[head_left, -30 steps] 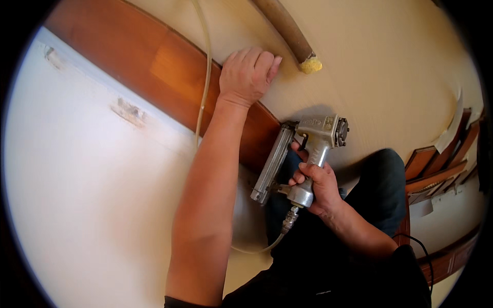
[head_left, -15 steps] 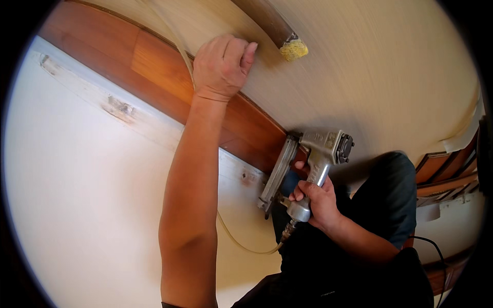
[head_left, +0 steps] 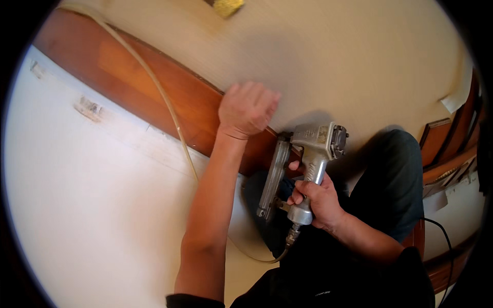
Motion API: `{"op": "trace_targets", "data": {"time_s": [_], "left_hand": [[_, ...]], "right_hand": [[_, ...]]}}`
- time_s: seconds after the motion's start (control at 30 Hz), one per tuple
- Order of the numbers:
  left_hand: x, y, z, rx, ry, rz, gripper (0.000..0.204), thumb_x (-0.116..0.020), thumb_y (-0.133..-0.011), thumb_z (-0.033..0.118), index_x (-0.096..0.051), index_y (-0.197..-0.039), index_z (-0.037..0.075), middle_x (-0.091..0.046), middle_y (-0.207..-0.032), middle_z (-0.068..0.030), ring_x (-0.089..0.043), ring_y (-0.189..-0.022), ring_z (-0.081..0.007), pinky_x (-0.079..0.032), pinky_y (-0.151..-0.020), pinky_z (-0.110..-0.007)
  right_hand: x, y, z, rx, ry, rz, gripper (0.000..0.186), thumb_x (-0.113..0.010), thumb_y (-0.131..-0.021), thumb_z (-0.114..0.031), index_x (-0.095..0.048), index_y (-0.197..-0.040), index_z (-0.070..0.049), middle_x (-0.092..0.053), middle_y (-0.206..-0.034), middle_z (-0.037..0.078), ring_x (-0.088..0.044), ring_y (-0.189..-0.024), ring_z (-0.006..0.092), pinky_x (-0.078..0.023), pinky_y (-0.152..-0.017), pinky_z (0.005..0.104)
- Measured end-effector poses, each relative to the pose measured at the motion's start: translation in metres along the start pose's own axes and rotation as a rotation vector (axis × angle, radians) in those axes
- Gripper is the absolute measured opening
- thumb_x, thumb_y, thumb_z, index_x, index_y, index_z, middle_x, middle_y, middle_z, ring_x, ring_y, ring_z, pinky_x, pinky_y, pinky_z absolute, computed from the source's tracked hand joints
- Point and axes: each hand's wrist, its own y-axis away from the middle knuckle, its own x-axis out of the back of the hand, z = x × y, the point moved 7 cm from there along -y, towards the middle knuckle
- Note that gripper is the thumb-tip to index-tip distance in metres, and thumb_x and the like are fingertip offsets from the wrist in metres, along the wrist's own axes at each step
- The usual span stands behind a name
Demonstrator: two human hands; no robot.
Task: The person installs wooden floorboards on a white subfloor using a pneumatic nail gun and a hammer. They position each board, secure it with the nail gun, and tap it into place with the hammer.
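My right hand (head_left: 322, 200) is wrapped round the handle of a silver air nailer (head_left: 315, 161). The tool's nose rests at or close to the near end of a reddish-brown wooden board (head_left: 169, 95), and its long magazine (head_left: 273, 179) slants down toward me. From the base of the handle runs a pale air hose (head_left: 159, 87), which crosses the board farther up. My left hand (head_left: 249, 109) is curled into a fist by the board's right edge, slightly blurred, with its back toward me. Whether it touches the board I cannot tell.
A pale white surface (head_left: 118, 205) with dark, scuffed patches lies left of the board, and a beige surface (head_left: 349, 61) lies to its right. Ahead is a yellow-ended piece (head_left: 227, 7). Several wooden pieces (head_left: 436, 138) and a black cable (head_left: 444, 233) are at the right.
My left hand has come nearer along the board toward the nailer, still curled. The hose now lies more openly across the board. The view has shifted, and my right hand keeps its grip.
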Motion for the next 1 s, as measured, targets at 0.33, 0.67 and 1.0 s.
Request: {"op": "trace_targets", "data": {"time_s": [0.33, 0.67, 1.0], "left_hand": [[-0.003, -0.005, -0.018, -0.085, 0.032, -0.006, 0.025, -0.074, -0.091, 0.021, -0.055, -0.078, 0.013, -0.053, -0.076, -0.0058, -0.057, -0.07, -0.0281, -0.044, -0.061, -0.04], [-0.015, -0.001, -0.06, 0.013, 0.042, -0.068, 0.024, -0.073, -0.093, 0.022, -0.056, -0.079, 0.013, -0.054, -0.076, -0.0063, -0.058, -0.069, -0.0293, -0.049, -0.061, -0.04], [-0.02, 0.032, -0.081, 0.068, 0.016, -0.023, 0.024, -0.069, -0.099, 0.021, -0.058, -0.08, 0.012, -0.054, -0.073, -0.0064, -0.058, -0.065, -0.0288, -0.047, -0.056, -0.038]], "right_hand": [[0.028, -0.001, 0.015, 0.025, -0.092, 0.017, 0.058, -0.052, -0.096, 0.005, -0.043, -0.152, -0.009, -0.05, -0.15, 0.007, -0.065, -0.076, 0.0133, -0.061, -0.079, 0.0385], [0.024, 0.003, 0.023, -0.142, -0.117, 0.093, 0.057, -0.05, -0.096, 0.003, -0.042, -0.152, -0.01, -0.046, -0.159, 0.003, -0.064, -0.075, 0.0131, -0.059, -0.08, 0.0392], [0.052, -0.007, 0.037, -0.221, -0.116, 0.133, 0.054, -0.051, -0.098, 0.0, -0.044, -0.151, -0.007, -0.055, -0.151, 0.004, -0.063, -0.074, 0.0128, -0.06, -0.08, 0.0403]]}}
